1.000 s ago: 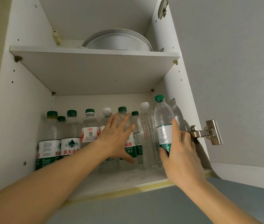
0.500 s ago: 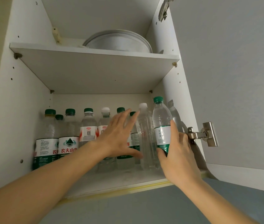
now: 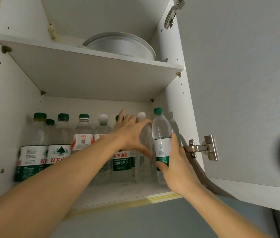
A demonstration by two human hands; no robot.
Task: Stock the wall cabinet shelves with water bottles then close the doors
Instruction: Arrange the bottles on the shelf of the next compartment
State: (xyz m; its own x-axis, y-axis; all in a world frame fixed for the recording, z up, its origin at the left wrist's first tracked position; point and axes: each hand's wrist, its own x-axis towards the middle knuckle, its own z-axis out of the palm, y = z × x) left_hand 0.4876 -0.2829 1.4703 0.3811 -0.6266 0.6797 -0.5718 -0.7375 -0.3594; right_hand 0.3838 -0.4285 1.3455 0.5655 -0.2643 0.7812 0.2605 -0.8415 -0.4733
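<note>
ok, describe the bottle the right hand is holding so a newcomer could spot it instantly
Start at the open wall cabinet and go to its lower shelf, lined with bottles. At the row's right end, nearest the side wall with the metal hinge, stands the bottle the right hand grips. It has a green cap and a white-over-green label, and its cap sits higher than its neighbours'.

Dim even light, soft shadows inside the cabinet, left hand motion-blurred, wide-angle edge bending

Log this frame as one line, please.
stage: stocking lower shelf | right hand: grips green-capped bottle | left hand: spread against clear bottle | door: open
</note>
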